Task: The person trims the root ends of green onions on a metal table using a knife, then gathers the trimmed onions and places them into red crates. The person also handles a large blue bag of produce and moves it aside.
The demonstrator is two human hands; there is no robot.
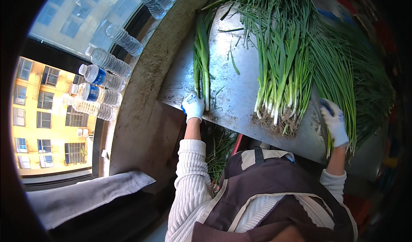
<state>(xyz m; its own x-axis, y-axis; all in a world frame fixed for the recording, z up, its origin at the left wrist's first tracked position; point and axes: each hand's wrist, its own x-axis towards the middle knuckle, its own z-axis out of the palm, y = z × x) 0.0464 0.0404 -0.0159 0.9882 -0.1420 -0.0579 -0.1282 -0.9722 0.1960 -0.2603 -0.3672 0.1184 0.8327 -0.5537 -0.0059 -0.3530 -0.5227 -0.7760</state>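
Note:
My left hand (193, 105), in a white and blue work glove, lies at the root end of a few green onions (202, 65) at the left of the metal table (235, 84); whether its fingers grip them is hidden. A thick heap of green onions with brown roots (280, 97) lies in the middle. My right hand (334, 121), gloved alike, is bent over the table between that heap and another long bundle of thin green onions (338, 71); its fingertips are partly hidden. Cut leaf scraps (234, 62) are scattered on the metal.
Plastic bottles (109, 62) line the windowsill at the left, beside a stained ledge (154, 55). More greens (370, 71) lie at the far right. Below the table's front edge are leafy trimmings (220, 148). A grey cloth (90, 197) hangs at lower left.

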